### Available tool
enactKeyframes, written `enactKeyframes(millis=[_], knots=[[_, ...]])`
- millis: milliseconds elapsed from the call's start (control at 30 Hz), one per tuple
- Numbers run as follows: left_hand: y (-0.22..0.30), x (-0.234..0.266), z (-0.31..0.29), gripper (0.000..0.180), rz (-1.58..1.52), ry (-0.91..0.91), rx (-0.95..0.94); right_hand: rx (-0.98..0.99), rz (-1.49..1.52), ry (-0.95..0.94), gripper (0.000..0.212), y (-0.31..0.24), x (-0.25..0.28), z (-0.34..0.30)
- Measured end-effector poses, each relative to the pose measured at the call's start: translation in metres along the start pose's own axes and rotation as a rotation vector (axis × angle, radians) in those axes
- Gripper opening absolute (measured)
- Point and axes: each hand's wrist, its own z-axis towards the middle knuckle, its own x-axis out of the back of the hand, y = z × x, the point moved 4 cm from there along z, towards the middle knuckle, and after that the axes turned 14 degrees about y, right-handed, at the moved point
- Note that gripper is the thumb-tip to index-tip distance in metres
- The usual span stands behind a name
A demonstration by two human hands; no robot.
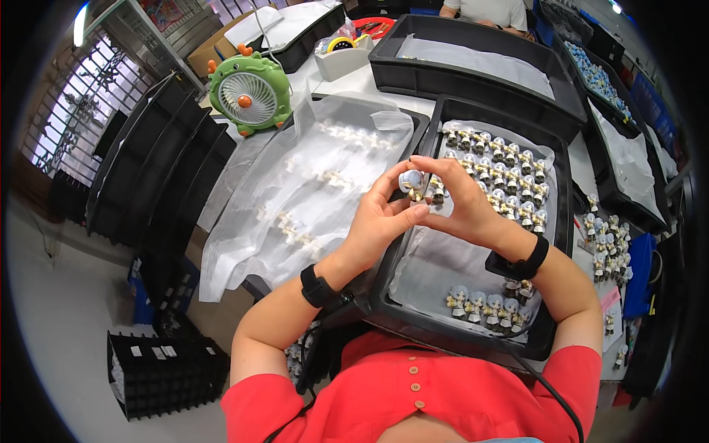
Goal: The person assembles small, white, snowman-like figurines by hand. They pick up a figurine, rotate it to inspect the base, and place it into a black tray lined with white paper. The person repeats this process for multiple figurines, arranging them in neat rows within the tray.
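Observation:
Between my two hands I hold up a small figurine (411,182) with a pale blue-grey head and a white and gold body. The fingers of my left hand (380,214) pinch it from the left. My right hand (465,203) closes on it from the other side, thumb and fingertips meeting around it. Both hands are over a black tray (399,295) lined with white sheet. Rows of similar figurines (509,177) stand in its far part, and several more (487,308) lie along its near edge.
Left of it, another tray (422,122) holds figurines under a translucent white sheet (295,192). A green fan (251,92) and a tape dispenser (345,59) stand behind. Loose figurines (609,247) crowd the table at right. Across the table sits another person (491,11).

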Motion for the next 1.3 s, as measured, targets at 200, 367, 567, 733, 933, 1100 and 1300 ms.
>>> enactKeyframes(millis=[200, 367, 567, 733, 933, 1100, 1300], knots=[[0.005, -0.004, -0.006, 0.058, -0.037, 0.001, -0.016, 0.053, 0.007, 0.044, 0.083, -0.013, 0.004, 0.004], [0.008, -0.005, -0.01, 0.058, -0.133, -0.022, 0.042, -0.007, 0.049, 0.072, 0.09, -0.014, 0.005, 0.003], [0.007, -0.002, -0.008, 0.05, -0.281, -0.066, 0.142, -0.091, 0.064, 0.098, 0.091, -0.017, 0.007, 0.001], [0.005, -0.002, -0.007, 0.047, -0.275, -0.061, 0.154, -0.078, 0.076, 0.098, 0.091, -0.017, 0.007, 0.001], [0.004, -0.002, -0.007, 0.044, -0.296, -0.051, 0.16, -0.112, 0.065, 0.07, 0.092, -0.015, 0.007, 0.001], [0.004, -0.002, -0.007, 0.043, -0.278, -0.034, 0.151, -0.15, 0.089, 0.053, 0.092, -0.013, 0.007, 0.0], [0.005, -0.001, -0.007, 0.043, -0.275, -0.018, 0.148, -0.242, 0.146, 0.04, 0.093, -0.009, 0.004, -0.002]])
